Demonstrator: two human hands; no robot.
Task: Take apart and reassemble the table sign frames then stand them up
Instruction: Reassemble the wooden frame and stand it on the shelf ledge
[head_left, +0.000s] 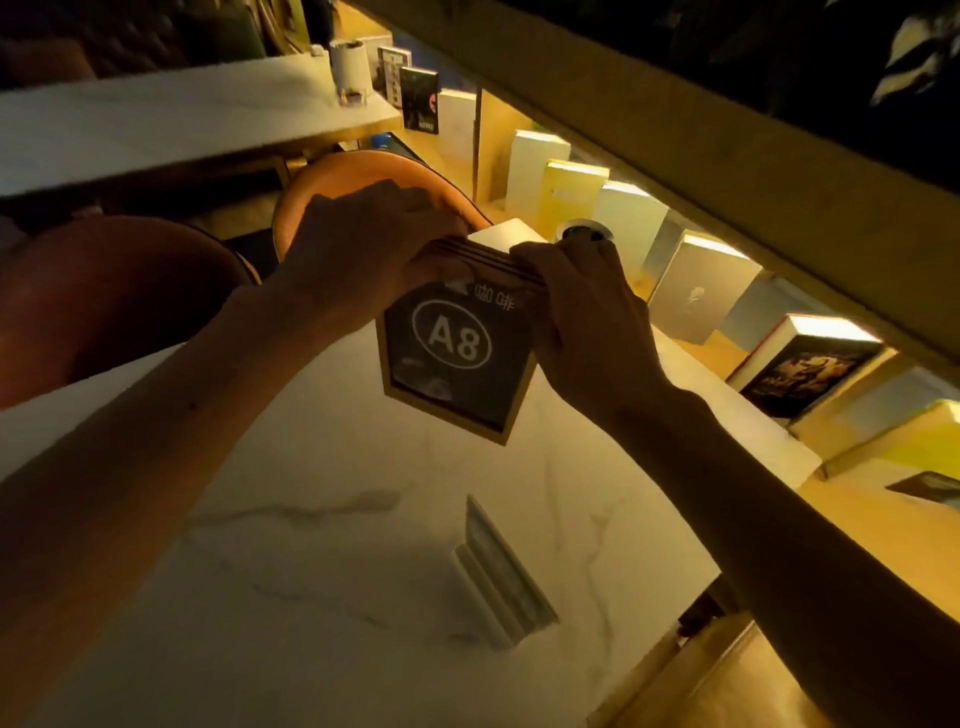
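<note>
Nearest the camera, a pale grooved base piece (501, 577) lies flat on the white marble table (322, 545), well apart from both hands. Two bare forearms reach in from the lower corners and meet above the table's far half. There the table sign frame (454, 358) is held in the air, tilted, its dark card showing a white oval with "A8" and a line of characters above it. A light wooden border runs around the card's lower edges. The left hand (363, 234) is curled over the frame's top left corner, its fingers closed on a stack of thin dark layered edges at the top. The right hand (582, 306) is closed around the top right corner and the right side, fingers wrapped onto the same layered edge. Just behind the hands sits a round orange chair seat (358, 171), and to the right a small round metal fitting (582, 231) peeks out above the right hand. Farther off, a row of books (696, 291) stands along a lit wooden shelf (727, 171). At the far left lies another pale tabletop (156, 119) with a white cup (349, 67) on it.
</note>
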